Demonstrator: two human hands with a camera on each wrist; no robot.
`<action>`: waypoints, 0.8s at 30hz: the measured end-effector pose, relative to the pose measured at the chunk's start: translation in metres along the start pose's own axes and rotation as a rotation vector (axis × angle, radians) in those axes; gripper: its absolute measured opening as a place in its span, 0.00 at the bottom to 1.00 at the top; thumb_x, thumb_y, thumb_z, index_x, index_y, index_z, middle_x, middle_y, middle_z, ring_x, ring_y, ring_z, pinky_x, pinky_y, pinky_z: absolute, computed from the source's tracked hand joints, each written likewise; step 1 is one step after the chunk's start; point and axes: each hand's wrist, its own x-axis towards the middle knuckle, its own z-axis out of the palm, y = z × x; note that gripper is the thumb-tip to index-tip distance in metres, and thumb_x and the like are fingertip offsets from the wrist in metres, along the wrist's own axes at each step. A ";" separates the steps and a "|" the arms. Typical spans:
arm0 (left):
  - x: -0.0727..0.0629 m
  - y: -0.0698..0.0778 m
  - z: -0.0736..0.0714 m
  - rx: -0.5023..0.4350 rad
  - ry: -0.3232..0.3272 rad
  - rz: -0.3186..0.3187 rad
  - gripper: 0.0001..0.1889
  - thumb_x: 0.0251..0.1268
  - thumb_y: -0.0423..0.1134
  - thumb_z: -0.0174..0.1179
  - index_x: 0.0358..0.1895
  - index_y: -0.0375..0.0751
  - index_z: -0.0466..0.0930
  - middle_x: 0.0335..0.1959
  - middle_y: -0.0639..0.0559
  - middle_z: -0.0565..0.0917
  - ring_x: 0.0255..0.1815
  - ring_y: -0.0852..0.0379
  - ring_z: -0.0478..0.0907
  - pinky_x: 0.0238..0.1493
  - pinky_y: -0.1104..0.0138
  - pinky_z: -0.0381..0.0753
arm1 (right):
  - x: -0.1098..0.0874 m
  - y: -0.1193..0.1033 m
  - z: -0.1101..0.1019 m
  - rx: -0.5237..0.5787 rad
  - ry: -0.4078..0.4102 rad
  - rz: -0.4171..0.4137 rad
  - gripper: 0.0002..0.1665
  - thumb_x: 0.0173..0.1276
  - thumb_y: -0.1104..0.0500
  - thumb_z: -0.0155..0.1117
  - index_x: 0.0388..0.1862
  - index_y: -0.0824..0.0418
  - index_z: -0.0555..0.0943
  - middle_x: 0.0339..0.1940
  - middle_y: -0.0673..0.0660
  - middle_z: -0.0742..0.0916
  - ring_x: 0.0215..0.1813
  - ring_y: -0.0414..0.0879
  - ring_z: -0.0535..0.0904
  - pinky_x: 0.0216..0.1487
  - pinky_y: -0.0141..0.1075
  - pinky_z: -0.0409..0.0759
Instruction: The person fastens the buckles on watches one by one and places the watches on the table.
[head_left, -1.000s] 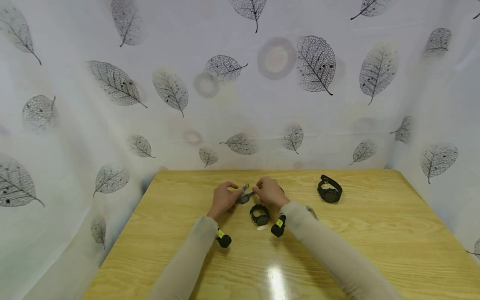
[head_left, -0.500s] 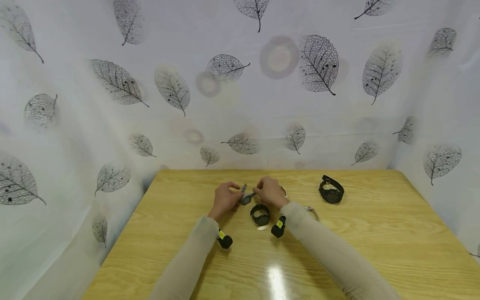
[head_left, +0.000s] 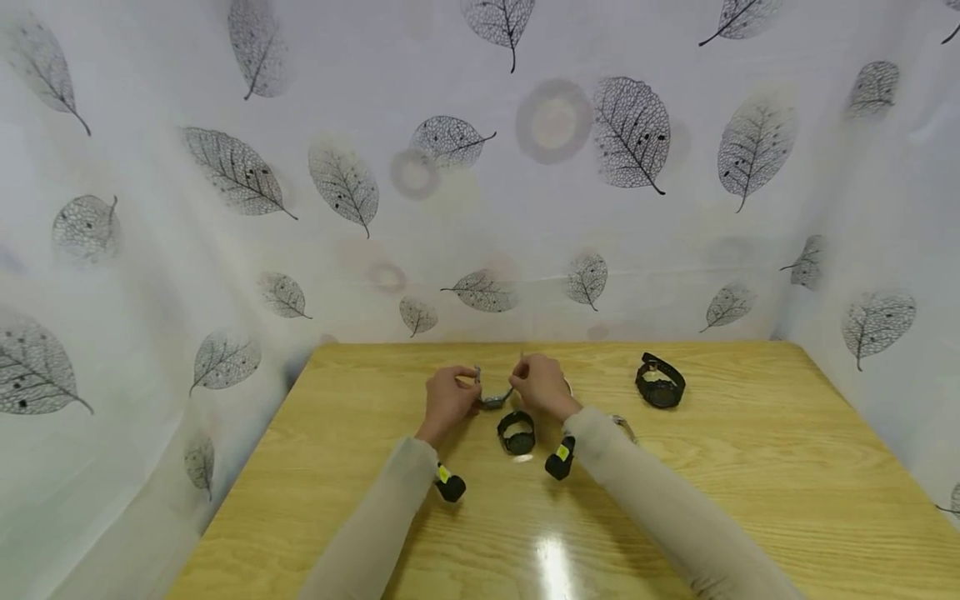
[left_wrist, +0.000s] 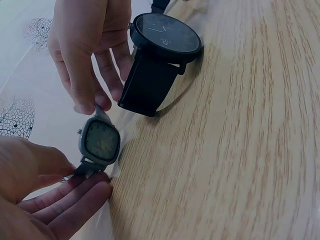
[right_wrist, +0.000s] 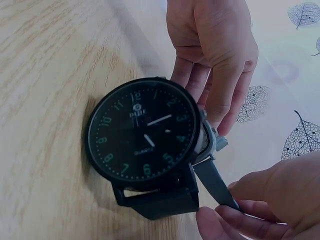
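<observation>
A small grey wristwatch (head_left: 492,402) with a squarish case hangs between both hands, its strap halves rising on either side like a U. My left hand (head_left: 450,398) pinches one strap half between thumb and fingers. On the other side my right hand (head_left: 542,385) pinches the second strap half (right_wrist: 216,185), thumb against the fingers. The dial (left_wrist: 101,141) shows in the left wrist view; in the right wrist view a black watch mostly covers it. That round black wristwatch (head_left: 517,435), strap looped, rests on the table just in front of the hands.
Another black wristwatch (head_left: 660,383) with a looped strap lies at the back right of the wooden table (head_left: 750,467). A silvery band (head_left: 624,427) shows partly behind the right sleeve. A leaf-printed curtain (head_left: 525,208) surrounds the table's back and sides.
The grey wristwatch has tilted, so its dial shows less in the head view and its strap halves stand more upright. Both hands keep their pinch and have shifted only slightly.
</observation>
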 end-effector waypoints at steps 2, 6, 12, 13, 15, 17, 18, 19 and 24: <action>-0.001 0.000 0.001 0.009 0.029 0.009 0.14 0.62 0.25 0.63 0.51 0.28 0.86 0.27 0.42 0.89 0.20 0.47 0.86 0.22 0.63 0.86 | -0.001 0.000 0.000 0.013 0.011 -0.013 0.06 0.73 0.61 0.67 0.40 0.62 0.89 0.32 0.53 0.89 0.24 0.44 0.83 0.29 0.38 0.83; -0.001 0.002 0.002 0.071 0.091 0.049 0.13 0.58 0.26 0.66 0.48 0.33 0.88 0.26 0.45 0.89 0.18 0.54 0.84 0.21 0.67 0.83 | -0.001 0.002 -0.001 0.020 0.050 -0.049 0.05 0.72 0.61 0.67 0.38 0.61 0.89 0.33 0.53 0.89 0.29 0.43 0.83 0.34 0.39 0.84; -0.002 0.006 0.003 0.022 0.112 0.081 0.13 0.61 0.27 0.66 0.50 0.34 0.88 0.27 0.45 0.89 0.23 0.51 0.87 0.26 0.61 0.87 | -0.001 0.002 -0.004 0.088 0.098 -0.084 0.06 0.73 0.63 0.66 0.40 0.65 0.88 0.30 0.53 0.88 0.27 0.43 0.84 0.31 0.38 0.83; -0.002 0.007 0.004 -0.006 0.107 0.085 0.14 0.63 0.27 0.66 0.51 0.33 0.87 0.27 0.44 0.89 0.24 0.49 0.88 0.27 0.59 0.88 | -0.001 0.002 -0.005 0.106 0.105 -0.089 0.06 0.73 0.64 0.65 0.41 0.66 0.87 0.30 0.53 0.88 0.27 0.43 0.84 0.30 0.38 0.83; -0.004 0.009 0.005 -0.067 0.096 0.094 0.14 0.64 0.27 0.65 0.53 0.31 0.86 0.28 0.43 0.89 0.24 0.46 0.88 0.29 0.55 0.89 | -0.002 0.001 -0.008 0.141 0.122 -0.097 0.07 0.73 0.64 0.64 0.42 0.66 0.87 0.31 0.54 0.88 0.28 0.44 0.85 0.28 0.37 0.83; -0.004 0.012 0.005 -0.081 0.103 0.108 0.14 0.64 0.28 0.65 0.53 0.33 0.87 0.28 0.43 0.89 0.24 0.47 0.88 0.30 0.53 0.89 | -0.003 0.001 -0.010 0.171 0.137 -0.103 0.06 0.73 0.64 0.64 0.42 0.65 0.87 0.32 0.55 0.88 0.30 0.45 0.86 0.28 0.37 0.84; -0.005 0.014 0.006 -0.089 0.106 0.113 0.14 0.64 0.28 0.65 0.52 0.34 0.87 0.28 0.43 0.89 0.24 0.47 0.88 0.30 0.52 0.89 | -0.004 0.000 -0.010 0.188 0.140 -0.102 0.06 0.74 0.63 0.64 0.43 0.64 0.86 0.33 0.55 0.88 0.31 0.45 0.87 0.29 0.37 0.85; -0.006 0.015 0.006 -0.100 0.109 0.118 0.14 0.64 0.28 0.65 0.52 0.35 0.88 0.28 0.43 0.89 0.24 0.47 0.88 0.31 0.51 0.89 | -0.004 0.001 -0.011 0.209 0.141 -0.103 0.06 0.74 0.63 0.64 0.44 0.64 0.86 0.35 0.56 0.88 0.32 0.46 0.87 0.31 0.39 0.86; -0.010 0.021 0.007 -0.149 0.114 0.135 0.13 0.65 0.27 0.65 0.50 0.38 0.88 0.29 0.42 0.88 0.26 0.46 0.88 0.35 0.47 0.88 | -0.005 0.002 -0.012 0.322 0.132 -0.108 0.11 0.75 0.65 0.63 0.53 0.63 0.83 0.44 0.62 0.87 0.36 0.49 0.88 0.40 0.48 0.89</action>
